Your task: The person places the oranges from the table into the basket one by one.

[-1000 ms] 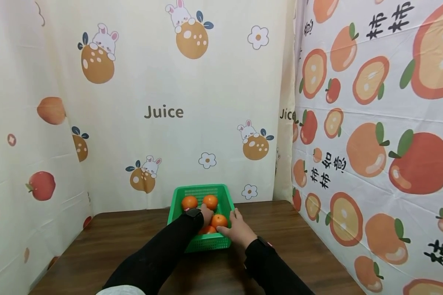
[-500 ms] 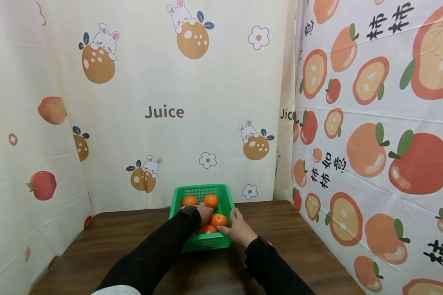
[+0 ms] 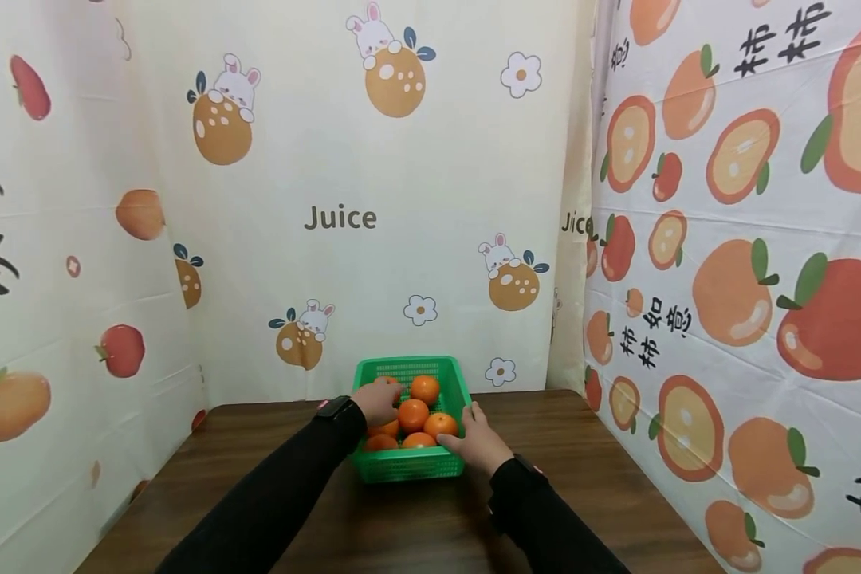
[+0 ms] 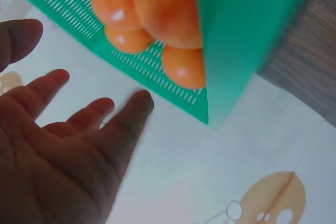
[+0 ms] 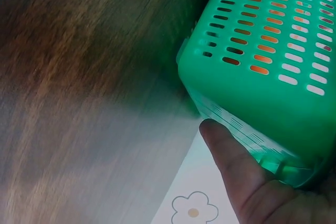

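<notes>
A green plastic basket [image 3: 410, 470] with slotted walls holds several oranges [image 3: 413, 415]. My left hand [image 3: 378, 401] is over the basket's left side with its fingers stretched out. In the left wrist view, the palm and fingers of that left hand [image 4: 68, 156] are apart from the oranges [image 4: 168, 14], and nothing lies in them. At the basket's near right corner, my right hand [image 3: 477, 442] touches it, thumb by the front rim and fingers along the right wall. The right wrist view shows one straight digit of the right hand [image 5: 231, 156] against the basket [image 5: 236, 85]; its other fingers are hidden.
The basket stands near the back of a dark wooden table [image 3: 273, 446]. Behind it hangs a cream cloth backdrop [image 3: 273, 271] with printed fruit and rabbits. Another printed cloth [image 3: 689, 351] closes the right side, and a third [image 3: 50, 446] the left.
My left hand has come up and left, away from the oranges in the basket's middle, uncovering several of them. The right hand stays at the corner. The head view has turned slightly left.
</notes>
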`<state>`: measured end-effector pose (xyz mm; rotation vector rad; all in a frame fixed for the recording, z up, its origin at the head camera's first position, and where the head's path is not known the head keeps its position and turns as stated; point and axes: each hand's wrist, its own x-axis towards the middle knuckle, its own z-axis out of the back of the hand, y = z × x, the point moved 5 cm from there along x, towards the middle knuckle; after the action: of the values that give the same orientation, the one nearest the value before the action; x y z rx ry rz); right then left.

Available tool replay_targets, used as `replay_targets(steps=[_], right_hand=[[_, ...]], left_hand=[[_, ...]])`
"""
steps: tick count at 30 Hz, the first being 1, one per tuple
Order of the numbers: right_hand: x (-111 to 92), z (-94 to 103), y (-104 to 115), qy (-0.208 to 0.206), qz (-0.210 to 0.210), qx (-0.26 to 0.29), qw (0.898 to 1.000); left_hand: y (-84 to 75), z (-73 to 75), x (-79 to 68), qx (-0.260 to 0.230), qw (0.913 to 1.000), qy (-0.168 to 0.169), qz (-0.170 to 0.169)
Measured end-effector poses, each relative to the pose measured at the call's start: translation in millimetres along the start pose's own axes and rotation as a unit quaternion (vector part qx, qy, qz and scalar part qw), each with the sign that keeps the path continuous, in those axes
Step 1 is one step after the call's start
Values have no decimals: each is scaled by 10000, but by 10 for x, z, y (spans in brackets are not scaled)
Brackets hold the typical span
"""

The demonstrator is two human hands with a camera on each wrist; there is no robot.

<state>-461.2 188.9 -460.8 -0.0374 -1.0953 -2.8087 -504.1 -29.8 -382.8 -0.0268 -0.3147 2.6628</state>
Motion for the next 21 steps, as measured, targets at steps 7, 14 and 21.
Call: replay_targets(steps=[7,14,21], right_hand=[[50,78,-115,-42,-135,-42,9999],[164,149,-188,-93,-112,-72,9999],[224,174,-132,-83,-29,-67,9999]], left_hand=[[70,86,-212,-100,9956,-914,198],[150,-211,-311,-530,9914,-1070,535],[200,-498,-236,-441,9904,-1113,688]])
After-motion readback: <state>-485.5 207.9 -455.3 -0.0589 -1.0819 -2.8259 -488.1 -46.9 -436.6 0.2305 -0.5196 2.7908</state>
